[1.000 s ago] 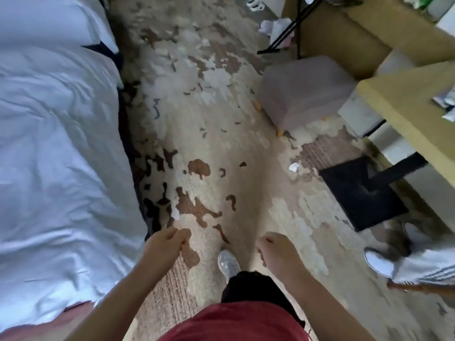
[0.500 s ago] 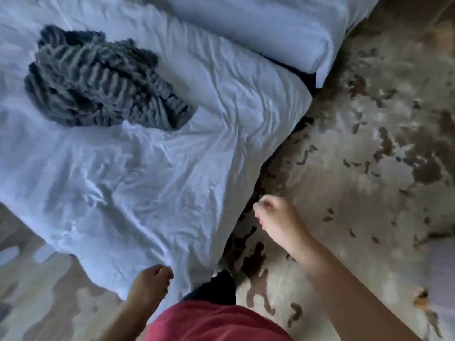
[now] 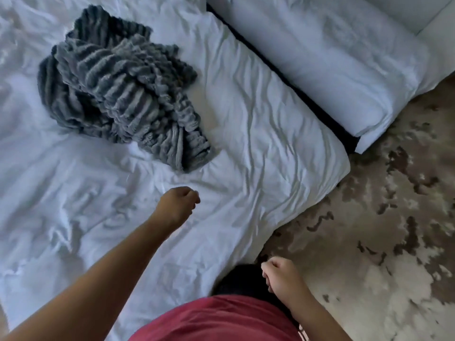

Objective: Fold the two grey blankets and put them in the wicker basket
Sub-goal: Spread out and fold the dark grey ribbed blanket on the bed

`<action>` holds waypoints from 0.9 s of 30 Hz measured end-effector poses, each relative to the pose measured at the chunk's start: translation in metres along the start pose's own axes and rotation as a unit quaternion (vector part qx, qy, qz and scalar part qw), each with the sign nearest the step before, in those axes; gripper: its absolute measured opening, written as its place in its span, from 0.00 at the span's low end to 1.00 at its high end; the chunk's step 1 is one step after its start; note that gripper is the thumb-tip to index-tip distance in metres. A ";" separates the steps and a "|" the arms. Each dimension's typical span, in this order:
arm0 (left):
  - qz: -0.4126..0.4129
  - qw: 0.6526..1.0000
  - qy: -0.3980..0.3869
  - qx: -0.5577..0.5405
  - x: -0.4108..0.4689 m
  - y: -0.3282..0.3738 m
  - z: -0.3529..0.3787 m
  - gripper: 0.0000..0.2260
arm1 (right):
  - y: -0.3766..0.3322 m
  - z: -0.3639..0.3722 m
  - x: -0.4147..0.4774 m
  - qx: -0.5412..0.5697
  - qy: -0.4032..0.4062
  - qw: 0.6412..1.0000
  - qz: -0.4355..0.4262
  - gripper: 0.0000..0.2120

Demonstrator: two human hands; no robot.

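A grey ribbed blanket (image 3: 123, 87) lies crumpled in a heap on the white duvet (image 3: 258, 134) of the bed, up and to the left. My left hand (image 3: 178, 205) reaches out over the duvet, below the heap and apart from it, fingers curled with nothing in them. My right hand (image 3: 280, 279) hangs low near my body at the bed's edge, loosely closed and empty. I see only one blanket heap; no wicker basket is in view.
A long white pillow (image 3: 344, 57) lies at the upper right, with a dark gap between it and the duvet. A beige and brown patterned carpet (image 3: 381, 242) covers the floor to the right of the bed.
The view swung from the carpeted floor to the bed. My left hand rose from beside my body and reached out over the duvet toward the blanket. My right hand dropped lower.
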State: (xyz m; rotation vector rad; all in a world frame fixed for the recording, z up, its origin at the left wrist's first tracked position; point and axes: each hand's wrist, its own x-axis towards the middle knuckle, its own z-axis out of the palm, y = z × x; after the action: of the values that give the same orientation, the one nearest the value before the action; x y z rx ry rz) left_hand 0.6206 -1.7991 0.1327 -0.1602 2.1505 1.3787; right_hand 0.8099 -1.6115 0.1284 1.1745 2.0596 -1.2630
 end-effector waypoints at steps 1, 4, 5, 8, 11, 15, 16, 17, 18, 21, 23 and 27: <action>-0.025 0.999 0.021 -0.009 0.012 -0.007 -0.007 0.13 | -0.020 -0.004 0.024 -0.022 -0.017 1.000 -0.010 0.12; -0.119 0.987 0.098 -0.046 0.033 -0.038 -0.027 0.14 | -0.087 -0.011 0.103 -0.103 -0.068 0.991 -0.046 0.12; -0.159 0.977 0.127 -0.059 0.035 -0.048 -0.032 0.15 | -0.112 -0.010 0.129 -0.132 -0.085 0.985 -0.065 0.12; -0.257 0.937 0.205 -0.118 0.034 -0.075 -0.037 0.14 | -0.195 0.005 0.209 -0.220 -0.118 0.959 -0.130 0.10; -0.302 0.900 0.265 -0.169 0.047 -0.090 -0.022 0.11 | -0.280 0.046 0.291 -0.227 -0.140 0.944 -0.196 0.08; -0.317 0.893 0.268 -0.176 0.097 -0.098 -0.001 0.10 | -0.360 0.127 0.366 -0.218 -0.160 0.944 -0.190 0.42; -0.319 0.890 0.269 -0.185 0.112 -0.099 0.002 0.14 | -0.369 0.148 0.373 -0.219 -0.194 0.942 -0.164 0.43; -0.321 0.886 0.266 -0.205 0.128 -0.099 0.003 0.19 | -0.374 0.166 0.375 -0.220 -0.235 0.937 -0.138 0.37; -0.321 0.882 0.260 -0.227 0.144 -0.099 0.004 0.24 | -0.374 0.179 0.375 -0.225 -0.263 0.931 -0.120 0.27; -0.303 0.881 0.273 -0.239 0.197 -0.098 0.001 0.36 | -0.352 0.196 0.365 -0.304 -0.199 0.905 -0.223 0.07; -0.277 0.882 0.291 -0.246 0.235 -0.094 -0.007 0.41 | -0.323 0.188 0.349 -0.313 -0.209 0.890 -0.257 0.06; -0.264 0.900 0.242 -0.251 0.292 -0.081 -0.014 0.36 | -0.248 0.143 0.339 -0.264 -0.232 0.919 -0.177 0.04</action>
State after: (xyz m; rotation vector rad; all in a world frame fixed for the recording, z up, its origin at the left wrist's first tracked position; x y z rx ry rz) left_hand 0.4055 -1.7907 -0.0804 -1.3045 1.8276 1.6230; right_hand 0.4115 -1.6445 -0.0646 0.2354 2.0886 -0.9122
